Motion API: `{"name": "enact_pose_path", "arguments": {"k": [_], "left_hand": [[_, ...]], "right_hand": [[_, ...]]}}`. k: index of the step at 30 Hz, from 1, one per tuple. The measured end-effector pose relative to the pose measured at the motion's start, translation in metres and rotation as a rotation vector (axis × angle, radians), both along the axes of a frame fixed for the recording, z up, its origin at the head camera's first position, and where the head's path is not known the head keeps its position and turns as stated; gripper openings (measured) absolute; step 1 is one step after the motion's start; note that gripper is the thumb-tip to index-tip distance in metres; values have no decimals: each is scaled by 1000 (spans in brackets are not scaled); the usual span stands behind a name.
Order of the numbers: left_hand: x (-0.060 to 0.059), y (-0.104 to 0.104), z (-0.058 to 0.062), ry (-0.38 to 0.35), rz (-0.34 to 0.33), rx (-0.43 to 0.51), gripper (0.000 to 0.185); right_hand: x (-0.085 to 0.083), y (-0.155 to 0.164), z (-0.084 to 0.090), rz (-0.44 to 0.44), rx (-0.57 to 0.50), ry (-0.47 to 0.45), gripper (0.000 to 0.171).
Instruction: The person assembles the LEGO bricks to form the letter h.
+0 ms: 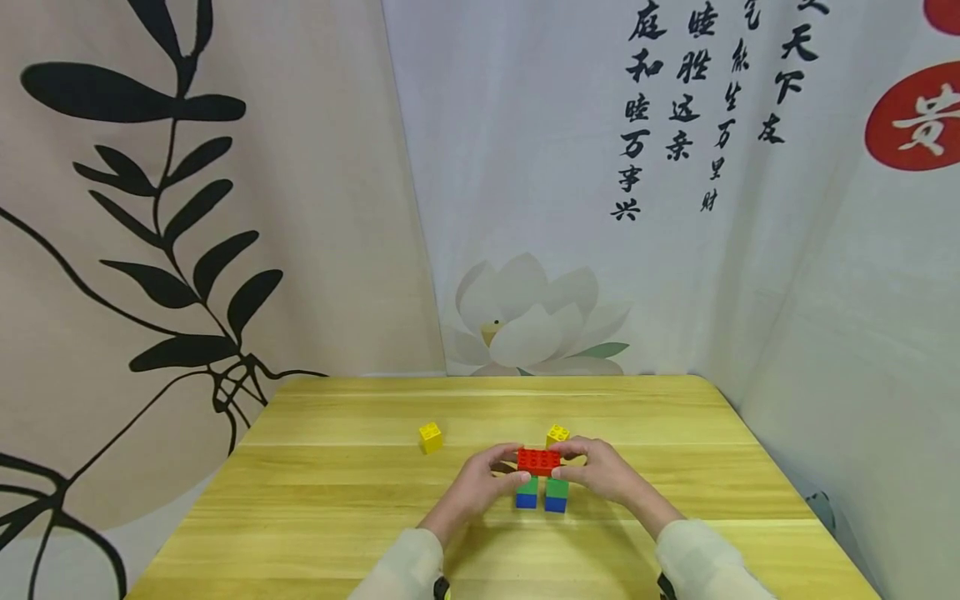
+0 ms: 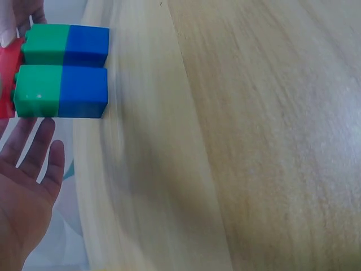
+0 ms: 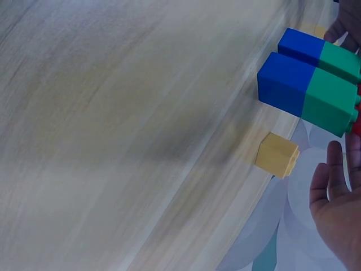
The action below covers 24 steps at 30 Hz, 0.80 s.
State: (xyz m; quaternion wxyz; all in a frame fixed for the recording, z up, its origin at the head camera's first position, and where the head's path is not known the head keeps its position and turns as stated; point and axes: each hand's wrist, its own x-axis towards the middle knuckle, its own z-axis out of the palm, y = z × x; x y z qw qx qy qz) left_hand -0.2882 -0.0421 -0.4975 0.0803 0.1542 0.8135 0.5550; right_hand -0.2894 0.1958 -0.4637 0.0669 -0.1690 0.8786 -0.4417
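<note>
In the head view, a red building brick (image 1: 538, 463) lies level across two upright stacks at the table's middle. Each stack has a green brick (image 2: 40, 91) over a blue brick (image 2: 83, 92). My left hand (image 1: 480, 482) pinches the red brick's left end between thumb and fingers. At its other end, my right hand (image 1: 602, 472) pinches it the same way. Some green studs show below the red brick in the left wrist view; whether it is fully seated I cannot tell. Only a strip of the red brick appears in either wrist view.
Behind my right hand stands a yellow brick (image 1: 557, 433), partly covered. Another yellow brick (image 1: 431, 437) sits farther left on the wooden table (image 1: 315, 500). A printed curtain (image 1: 337, 208) hangs along the table's far edge.
</note>
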Motion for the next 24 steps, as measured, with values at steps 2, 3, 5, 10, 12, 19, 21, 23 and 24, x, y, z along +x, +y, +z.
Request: {"name": "enact_pose_path", "arguments": {"k": [2,3,5,10,12,19,21,23,24], "left_hand": [[0,1,0,24,2,-1,50],[0,1,-1,34,7,-7,49],[-1,1,-1,51,14,-20,46],[-2,2,-2,66,17,-58,43],[-3,1,-3,77,10,-76,43],[-3,1,-5,105,-15,-96,45],[-3,1,-5,113,-24,-92,46],[-4,1,-5,113,-27,-90,46],[-3,1,-4,116,-28,-93,46]], "right_hand": [[0,0,-1,-3,2,-5,36],[0,0,-1,-5,1,-8,36],[0,-1,-2,-6,-1,-13,37],[-1,-1,-5,-26,-9,-27,40],[-1,0,-6,-43,-7,-33,41],[-2,0,-11,-88,26,-19,36],[-2,0,-11,-95,37,-13,36],[-2,0,-11,-98,51,-4,36],[-2,0,-11,-99,58,-1,36]]}}
